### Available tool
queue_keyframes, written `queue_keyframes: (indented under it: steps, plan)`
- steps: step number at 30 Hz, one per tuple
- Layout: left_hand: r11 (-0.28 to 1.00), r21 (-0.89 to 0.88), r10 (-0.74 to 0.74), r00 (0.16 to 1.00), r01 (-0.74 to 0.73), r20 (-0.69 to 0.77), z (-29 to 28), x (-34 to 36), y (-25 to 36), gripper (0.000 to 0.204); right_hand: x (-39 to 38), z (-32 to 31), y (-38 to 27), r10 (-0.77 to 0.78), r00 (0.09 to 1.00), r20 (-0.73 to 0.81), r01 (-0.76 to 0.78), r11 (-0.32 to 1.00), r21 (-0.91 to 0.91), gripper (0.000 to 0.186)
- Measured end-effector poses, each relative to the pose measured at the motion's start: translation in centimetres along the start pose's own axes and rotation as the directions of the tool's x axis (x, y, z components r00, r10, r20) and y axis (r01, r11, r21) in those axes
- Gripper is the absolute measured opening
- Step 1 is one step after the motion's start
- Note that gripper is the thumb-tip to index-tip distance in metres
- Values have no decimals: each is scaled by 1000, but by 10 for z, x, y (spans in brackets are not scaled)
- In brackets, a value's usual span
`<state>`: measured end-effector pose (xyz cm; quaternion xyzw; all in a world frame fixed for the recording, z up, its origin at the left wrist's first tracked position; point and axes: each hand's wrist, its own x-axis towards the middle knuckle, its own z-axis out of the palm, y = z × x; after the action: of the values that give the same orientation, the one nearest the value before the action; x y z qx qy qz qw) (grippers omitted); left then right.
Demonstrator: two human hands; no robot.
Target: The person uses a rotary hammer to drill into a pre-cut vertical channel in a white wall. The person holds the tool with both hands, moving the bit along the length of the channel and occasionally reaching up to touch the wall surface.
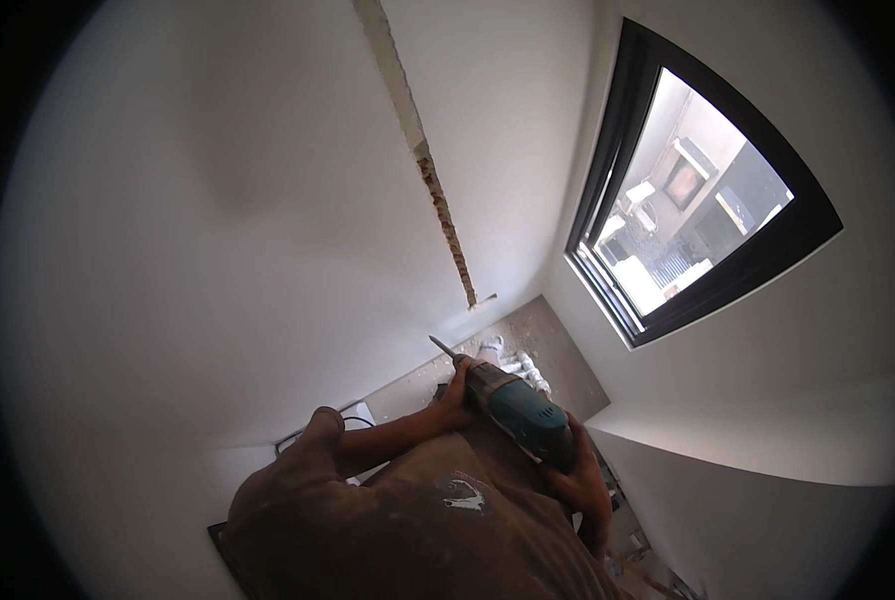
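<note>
Held across my front is a teal and dark hammer drill (pixel 523 411), its pointed chisel bit (pixel 440 345) aimed up and to the left. My left hand (pixel 457 396) is closed around its front part, just behind the bit. Around the rear end wraps my right hand (pixel 579 482), where the tool partly hides the fingers. On the wall (pixel 267 240) ahead runs a long narrow groove (pixel 445 222), its lower stretch showing rough brown material. The bit's tip appears below and left of the groove's lower end; contact with the wall cannot be told.
A dark-framed window (pixel 712 200) is set in the right wall. Debris and whitish wrapped items (pixel 525 370) lie on the dusty floor (pixel 557 345) below the groove. At lower right stands a pale low wall or panel (pixel 727 500). A dark cable (pixel 357 420) shows beside my left arm.
</note>
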<state>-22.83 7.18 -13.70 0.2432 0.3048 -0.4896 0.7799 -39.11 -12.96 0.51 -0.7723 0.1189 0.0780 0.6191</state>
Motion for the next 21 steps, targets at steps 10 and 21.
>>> queue_keyframes:
  steps: [10,21]
  plan:
    - [970,148,147,949,-194,279,81,-34,62,76,27,7,-25,-107,993,-39,114,928,355,83]
    - [839,327,315,879,-434,359,163,-52,146,67,79,23,-81,-231,947,-221,242,970,20,87]
